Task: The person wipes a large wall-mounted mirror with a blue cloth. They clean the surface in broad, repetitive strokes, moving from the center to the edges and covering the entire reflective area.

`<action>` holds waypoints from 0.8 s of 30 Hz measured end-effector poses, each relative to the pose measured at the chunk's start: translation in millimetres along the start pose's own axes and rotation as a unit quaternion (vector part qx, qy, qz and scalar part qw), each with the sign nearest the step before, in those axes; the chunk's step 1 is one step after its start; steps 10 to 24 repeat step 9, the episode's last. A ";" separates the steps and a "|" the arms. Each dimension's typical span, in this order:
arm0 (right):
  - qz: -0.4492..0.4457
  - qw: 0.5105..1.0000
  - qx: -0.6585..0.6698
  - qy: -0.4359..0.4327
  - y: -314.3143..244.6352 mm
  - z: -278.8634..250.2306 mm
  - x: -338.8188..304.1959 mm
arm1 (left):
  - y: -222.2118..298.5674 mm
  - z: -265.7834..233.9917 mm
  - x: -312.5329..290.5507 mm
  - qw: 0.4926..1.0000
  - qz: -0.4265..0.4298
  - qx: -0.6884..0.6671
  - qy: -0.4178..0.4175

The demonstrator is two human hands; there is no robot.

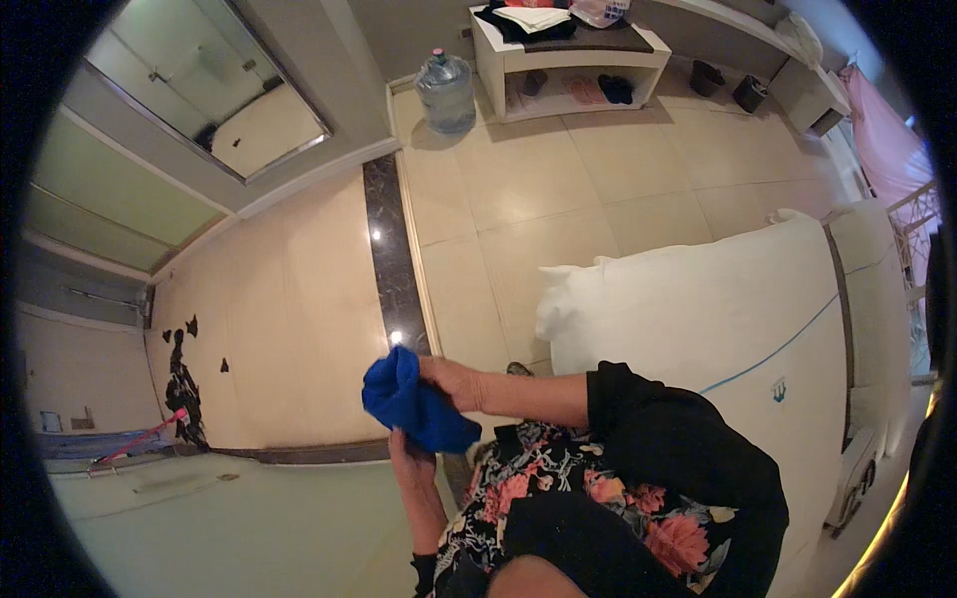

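A bright blue cloth [414, 407] is bunched up between my two hands, in front of my floral top [518, 463]. My right hand [451, 381] grips its upper right side, with the forearm reaching in from a black sleeve. Lower down, my left hand [411, 460] holds the bottom edge, and part of that hand is hidden behind the fabric. The fingers of both hands are partly covered by the cloth.
To my right lies a bed with a white sheet [688, 299]. A large water jug [446, 95] stands beside a low white shelf unit [488, 60] holding footwear. A dark stone strip [391, 239] crosses the floor. Dark scraps [182, 384] lie at the far left.
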State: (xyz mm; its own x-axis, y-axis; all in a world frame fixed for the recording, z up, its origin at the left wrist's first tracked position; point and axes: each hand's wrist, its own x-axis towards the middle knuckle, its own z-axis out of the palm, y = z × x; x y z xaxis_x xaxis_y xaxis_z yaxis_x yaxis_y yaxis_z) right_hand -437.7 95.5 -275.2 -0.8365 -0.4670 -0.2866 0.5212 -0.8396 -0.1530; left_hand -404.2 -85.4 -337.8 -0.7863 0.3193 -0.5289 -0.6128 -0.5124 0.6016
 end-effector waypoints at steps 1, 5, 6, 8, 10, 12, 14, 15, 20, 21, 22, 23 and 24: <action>-0.032 0.999 0.013 -0.001 -8.4 -8.8 -1.3 | -1.3 5.5 7.5 1.000 -0.002 -0.004 -0.014; -0.149 0.987 -0.019 0.059 -55.4 -43.4 -2.7 | -0.1 46.3 47.7 0.997 0.027 0.069 0.038; -0.180 0.979 -0.042 0.089 -65.1 -51.6 -3.6 | 1.7 54.3 55.9 0.992 0.037 0.108 0.060; -0.177 0.980 -0.032 0.087 -84.3 -67.8 -1.8 | 9.8 71.7 70.7 0.989 0.050 0.126 0.055; -0.181 0.978 -0.035 0.094 -91.6 -73.6 -1.6 | 15.8 80.8 77.2 0.988 0.056 0.135 0.051; -0.181 0.978 -0.035 0.094 -91.6 -73.6 -1.6 | 15.8 80.8 77.2 0.988 0.056 0.135 0.051; -0.181 0.978 -0.035 0.094 -91.6 -73.6 -1.6 | 15.8 80.8 77.2 0.988 0.056 0.135 0.051; -0.181 0.978 -0.035 0.094 -91.6 -73.6 -1.6 | 15.8 80.8 77.2 0.988 0.056 0.135 0.051; -0.181 0.978 -0.035 0.094 -91.6 -73.6 -1.6 | 15.8 80.8 77.2 0.988 0.056 0.135 0.051; -0.181 0.978 -0.035 0.094 -91.6 -73.6 -1.6 | 15.8 80.8 77.2 0.988 0.056 0.135 0.051; -0.181 0.978 -0.035 0.094 -91.6 -73.6 -1.6 | 15.8 80.8 77.2 0.988 0.056 0.135 0.051; -0.181 0.978 -0.035 0.094 -91.6 -73.6 -1.6 | 15.8 80.8 77.2 0.988 0.056 0.135 0.051; -0.181 0.978 -0.035 0.094 -91.6 -73.6 -1.6 | 15.8 80.8 77.2 0.988 0.056 0.135 0.051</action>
